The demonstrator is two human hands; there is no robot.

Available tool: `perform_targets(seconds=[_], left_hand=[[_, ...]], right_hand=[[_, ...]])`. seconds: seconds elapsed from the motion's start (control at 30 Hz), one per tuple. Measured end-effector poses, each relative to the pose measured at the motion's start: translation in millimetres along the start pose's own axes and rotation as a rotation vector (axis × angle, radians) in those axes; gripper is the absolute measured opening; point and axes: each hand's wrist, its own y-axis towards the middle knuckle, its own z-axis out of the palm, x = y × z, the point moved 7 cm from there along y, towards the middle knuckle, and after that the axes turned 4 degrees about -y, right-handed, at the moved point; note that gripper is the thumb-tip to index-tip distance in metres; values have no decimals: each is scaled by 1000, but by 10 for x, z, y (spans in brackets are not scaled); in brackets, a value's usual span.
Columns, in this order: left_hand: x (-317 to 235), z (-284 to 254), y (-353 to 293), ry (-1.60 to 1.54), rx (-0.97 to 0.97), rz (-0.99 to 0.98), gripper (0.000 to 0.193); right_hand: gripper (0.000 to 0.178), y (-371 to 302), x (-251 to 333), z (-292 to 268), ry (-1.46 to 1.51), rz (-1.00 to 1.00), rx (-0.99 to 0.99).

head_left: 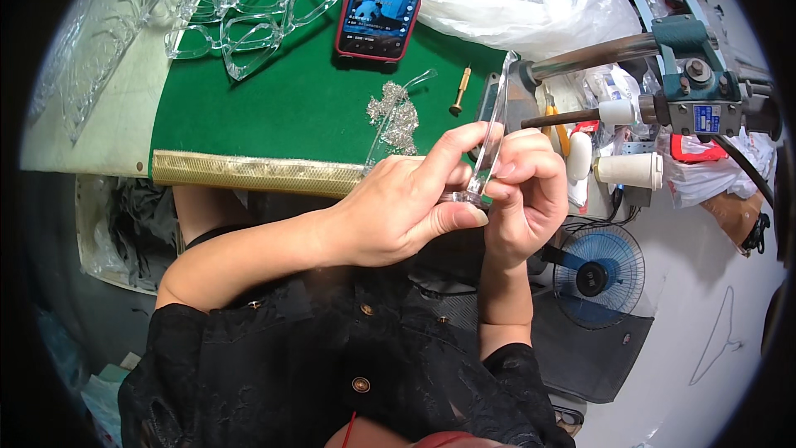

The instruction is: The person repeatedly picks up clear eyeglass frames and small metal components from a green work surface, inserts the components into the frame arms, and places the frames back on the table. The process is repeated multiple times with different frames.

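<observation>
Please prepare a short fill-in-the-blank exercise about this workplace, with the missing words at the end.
1. The left hand and right hand hold the clear piece; nearer the fan is the ____ one.
2. A heap of small silvery parts lies on the ____ mat.
3. In the picture, that heap lies to the ____ of the brass-coloured tool.
4. The fan's blades are ____.
Missing words: right; green; left; blue.

Bright light, seemingly from above, falls fairly evenly on the green surface [274,116], glaring off the gold strip [257,174] and white plastic bag [514,0] while the black shirt [298,348] sinks toward shadow, and fisheye distortion bends edges near a dark, soft rim.
</observation>
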Motion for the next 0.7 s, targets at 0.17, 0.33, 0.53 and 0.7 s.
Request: perform_targets(seconds=[0.17,0.33,0.53,0.7], left_hand=[[7,1,83,4,-54,77,79],[-12,30,272,27,-67,127,78],[-71,199,584,384,-51,284,57],[25,385,807,864,34,346,21]], right_hand=[[16,-57,-86,-101,-34,120,-50],[32,-172,-169,-190,44,314,-43],[33,-167,-288,-569,77,330,-166],[32,-5,-272,-940,14,278,-145]])
